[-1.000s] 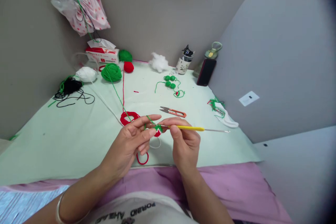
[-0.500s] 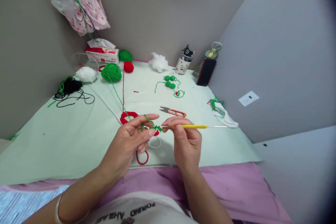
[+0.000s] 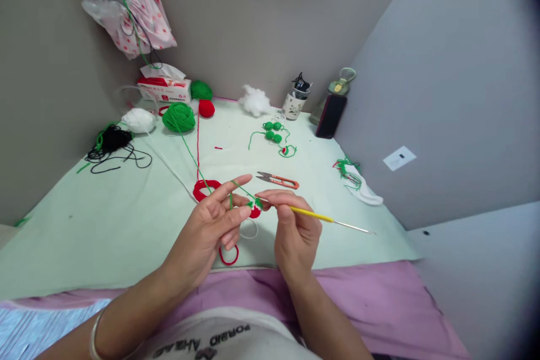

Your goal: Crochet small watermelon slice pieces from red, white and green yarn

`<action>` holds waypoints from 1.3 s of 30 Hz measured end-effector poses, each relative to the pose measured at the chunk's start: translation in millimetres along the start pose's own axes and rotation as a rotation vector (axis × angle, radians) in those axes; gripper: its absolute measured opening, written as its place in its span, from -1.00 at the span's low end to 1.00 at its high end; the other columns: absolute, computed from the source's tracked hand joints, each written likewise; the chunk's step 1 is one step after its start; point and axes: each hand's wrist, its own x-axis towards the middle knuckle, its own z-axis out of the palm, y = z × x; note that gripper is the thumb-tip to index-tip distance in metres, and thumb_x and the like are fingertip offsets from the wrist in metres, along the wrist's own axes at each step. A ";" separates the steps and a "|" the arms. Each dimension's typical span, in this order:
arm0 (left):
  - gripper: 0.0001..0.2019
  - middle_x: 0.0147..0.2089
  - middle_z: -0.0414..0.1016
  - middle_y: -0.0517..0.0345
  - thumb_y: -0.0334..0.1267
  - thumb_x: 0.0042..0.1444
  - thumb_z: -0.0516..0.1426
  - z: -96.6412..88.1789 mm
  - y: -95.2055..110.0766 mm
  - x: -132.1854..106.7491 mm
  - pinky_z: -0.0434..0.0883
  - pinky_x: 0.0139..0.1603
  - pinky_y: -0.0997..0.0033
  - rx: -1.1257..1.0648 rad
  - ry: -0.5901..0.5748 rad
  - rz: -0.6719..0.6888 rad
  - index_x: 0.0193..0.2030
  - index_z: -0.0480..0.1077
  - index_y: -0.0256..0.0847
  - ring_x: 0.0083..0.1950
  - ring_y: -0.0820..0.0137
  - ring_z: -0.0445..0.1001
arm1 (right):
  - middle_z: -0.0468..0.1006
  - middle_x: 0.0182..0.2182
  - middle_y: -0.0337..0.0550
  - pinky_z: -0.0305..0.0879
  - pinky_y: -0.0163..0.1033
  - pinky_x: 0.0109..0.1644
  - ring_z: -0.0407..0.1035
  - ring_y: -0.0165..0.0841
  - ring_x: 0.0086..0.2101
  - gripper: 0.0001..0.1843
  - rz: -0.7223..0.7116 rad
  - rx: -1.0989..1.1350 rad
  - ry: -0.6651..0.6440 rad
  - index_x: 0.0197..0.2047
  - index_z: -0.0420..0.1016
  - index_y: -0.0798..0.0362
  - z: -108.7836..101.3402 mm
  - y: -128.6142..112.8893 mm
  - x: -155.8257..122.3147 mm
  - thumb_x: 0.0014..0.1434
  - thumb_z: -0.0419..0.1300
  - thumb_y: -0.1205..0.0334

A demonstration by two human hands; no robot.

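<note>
Green and red yarn makes up the small crocheted piece (image 3: 254,209), which sits over the near part of the pale green table cloth (image 3: 105,219), in the gap between the two hands. The left hand (image 3: 205,228) is nearer to it and has it pinched. Its thumb and middle fingers are closed on the piece's left side, the palm is turned up toward the camera, and the index finger stretches out to the right above it. A green strand (image 3: 189,152) runs over that raised finger and back across the cloth to the green ball (image 3: 179,116) near the far wall.

The right hand (image 3: 295,230) is closed on the crochet hook (image 3: 314,215). Thumb and forefinger pinch the front of the yellow handle, the other fingers curl under it, and the wrist comes up from below. The hook's long axis runs left to right, its tail tilted a little toward the person. The working tip is at the left end, touching or inside the green edge of the piece, too small to tell which. The bare metal tail sticks out well to the right of the hand. The piece thus lies directly left of the right hand's grip, in line with the hook.

Orange snips (image 3: 278,180) lie just beyond the hands, and a red loop (image 3: 206,188) of yarn lies beside the left index finger
</note>
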 end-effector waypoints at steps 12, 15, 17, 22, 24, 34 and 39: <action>-0.60 -0.20 0.43 0.27 -0.33 0.09 0.42 -2.1 1.9 3.4 0.18 -0.63 0.73 -0.004 0.011 0.040 0.09 0.63 -0.06 -0.60 0.80 0.12 | 0.72 -0.13 -0.14 0.52 -0.08 -0.05 0.58 -0.27 -0.10 -0.75 -0.194 -0.142 -0.012 0.00 0.64 -0.11 -1.1 -6.1 -4.6 0.45 0.13 0.30; -0.63 -0.22 0.45 0.27 -0.33 0.09 0.42 -2.2 3.1 2.1 0.19 -0.62 0.72 0.012 0.002 0.041 0.07 0.64 -0.07 -0.61 0.79 0.12 | 0.72 -0.21 -0.15 0.55 -0.10 -0.13 0.60 -0.27 -0.17 -0.79 -0.077 -0.031 -0.016 -0.08 0.63 -0.10 -3.6 -6.3 -0.2 0.45 0.14 0.23; -0.64 -0.24 0.46 0.27 -0.32 0.09 0.42 -2.6 3.2 0.9 0.20 -0.62 0.70 0.029 0.004 0.049 0.05 0.65 -0.07 -0.61 0.78 0.12 | 0.71 -0.25 -0.15 0.56 -0.12 -0.19 0.60 -0.27 -0.22 -0.80 -0.013 0.027 -0.033 -0.11 0.62 -0.08 -5.8 -6.4 3.4 0.45 0.14 0.22; -0.66 -0.24 0.51 0.25 -0.29 0.09 0.42 -5.2 -0.1 0.1 0.22 -0.60 0.66 0.101 0.024 0.100 0.03 0.65 -0.03 -0.59 0.73 0.15 | 0.70 -0.24 -0.14 0.56 -0.15 -0.21 0.60 -0.28 -0.21 -0.77 -0.009 -0.032 -0.099 -0.10 0.63 -0.06 -11.3 -11.7 8.6 0.46 0.12 0.28; -0.68 -0.23 0.53 0.25 -0.27 0.12 0.41 -7.1 -2.1 0.3 0.24 -0.58 0.65 0.157 0.034 0.137 0.04 0.65 0.01 -0.58 0.71 0.18 | 0.69 -0.25 -0.15 0.56 -0.13 -0.17 0.60 -0.28 -0.21 -0.76 -0.036 -0.089 -0.128 -0.09 0.63 -0.06 -13.3 -15.4 9.0 0.45 0.11 0.32; -0.75 -0.40 0.41 0.32 -0.24 0.13 0.41 -9.9 -9.1 3.7 0.29 -0.54 0.65 0.305 0.119 0.224 -0.03 0.67 0.03 -0.53 0.63 0.23 | 0.70 -0.07 -0.04 0.61 -0.12 -0.18 0.62 -0.23 -0.10 -0.62 -0.407 -0.546 -0.270 0.14 0.53 -0.16 -15.4 -13.0 -3.0 0.37 0.17 0.43; -0.64 -0.27 0.44 0.31 -0.31 0.13 0.40 -8.6 -9.7 4.1 0.30 -0.54 0.65 0.205 0.087 0.204 0.07 0.63 0.07 -0.51 0.64 0.26 | 0.70 -0.06 -0.05 0.63 -0.08 -0.17 0.62 -0.21 -0.12 -0.51 -0.572 -0.674 -0.216 0.25 0.48 -0.19 -12.5 -1.7 -9.7 0.33 0.23 0.42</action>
